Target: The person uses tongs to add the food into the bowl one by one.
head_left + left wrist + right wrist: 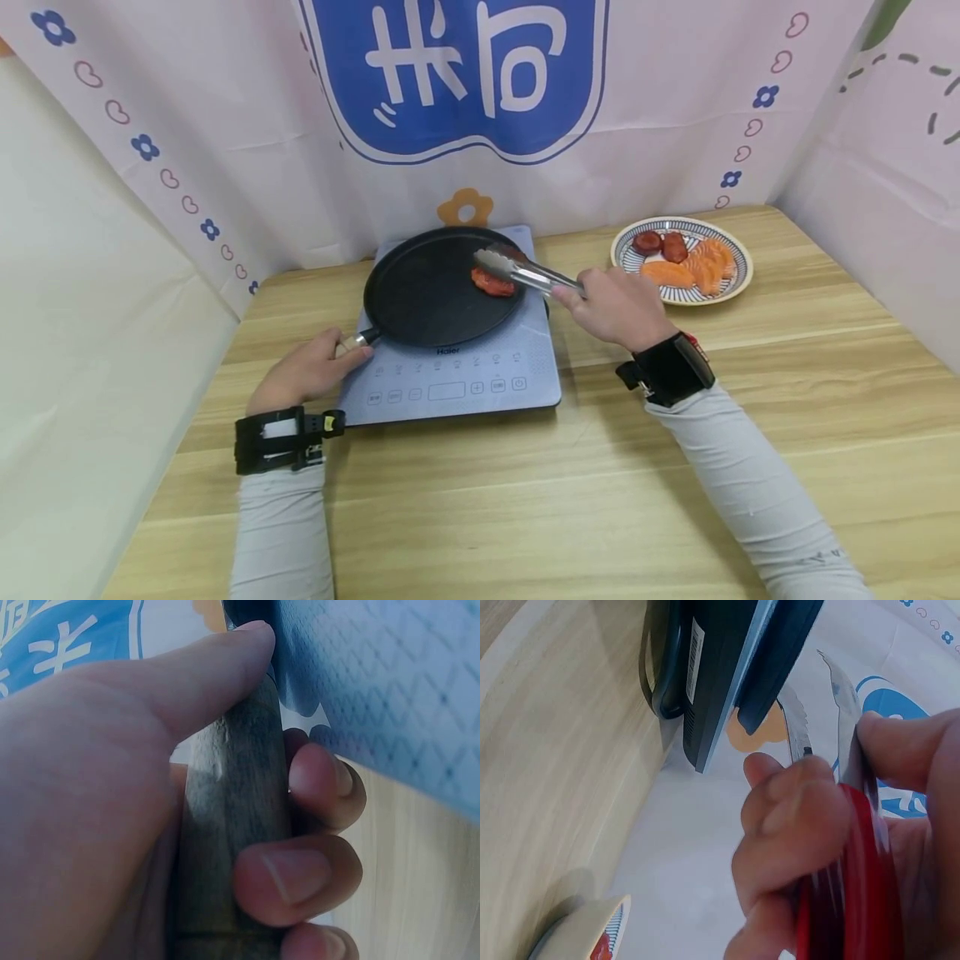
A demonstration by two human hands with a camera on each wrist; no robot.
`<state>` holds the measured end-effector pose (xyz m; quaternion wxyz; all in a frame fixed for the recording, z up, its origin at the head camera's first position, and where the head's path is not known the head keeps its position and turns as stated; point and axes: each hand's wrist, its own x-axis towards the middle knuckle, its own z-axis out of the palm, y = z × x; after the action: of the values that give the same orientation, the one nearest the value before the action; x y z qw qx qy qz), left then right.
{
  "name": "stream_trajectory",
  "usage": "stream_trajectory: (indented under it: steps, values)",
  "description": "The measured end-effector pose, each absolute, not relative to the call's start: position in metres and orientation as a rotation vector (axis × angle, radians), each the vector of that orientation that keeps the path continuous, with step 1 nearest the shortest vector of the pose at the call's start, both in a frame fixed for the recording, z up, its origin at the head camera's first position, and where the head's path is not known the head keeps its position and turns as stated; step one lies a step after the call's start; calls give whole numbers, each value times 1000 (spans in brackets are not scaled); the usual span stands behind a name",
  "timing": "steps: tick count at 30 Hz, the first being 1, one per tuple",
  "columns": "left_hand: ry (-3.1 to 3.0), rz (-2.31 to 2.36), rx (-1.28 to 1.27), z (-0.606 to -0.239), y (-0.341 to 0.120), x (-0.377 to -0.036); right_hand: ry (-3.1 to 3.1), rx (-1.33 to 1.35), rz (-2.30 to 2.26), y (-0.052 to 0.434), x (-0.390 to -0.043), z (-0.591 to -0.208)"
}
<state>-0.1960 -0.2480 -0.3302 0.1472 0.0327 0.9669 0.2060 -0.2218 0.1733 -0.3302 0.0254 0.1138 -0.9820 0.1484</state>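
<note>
A black round pan [431, 287] sits on a grey-blue induction cooker [457, 367]. My left hand [309, 369] grips the pan's handle [232, 825], thumb along the top and fingers curled round it. My right hand [619, 307] holds metal tongs [525, 271] with red grips [855, 900]. The tong tips rest at a reddish slice of food [492, 282] lying in the right part of the pan. Whether the tips pinch the slice is unclear.
A patterned plate [738, 283] at the back right holds salmon slices [701, 267] and dark red sausage pieces [660, 244]. The wooden table [600, 483] is fenced by printed cloth walls on the left, back and right. The cooker's touch panel [450, 388] faces me.
</note>
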Motion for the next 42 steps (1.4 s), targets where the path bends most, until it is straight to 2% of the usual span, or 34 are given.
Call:
stream_trajectory:
  steps: [42]
  values:
    - [2784, 614, 131, -334, -251, -197, -2985, 225, 500, 205, -204, -309]
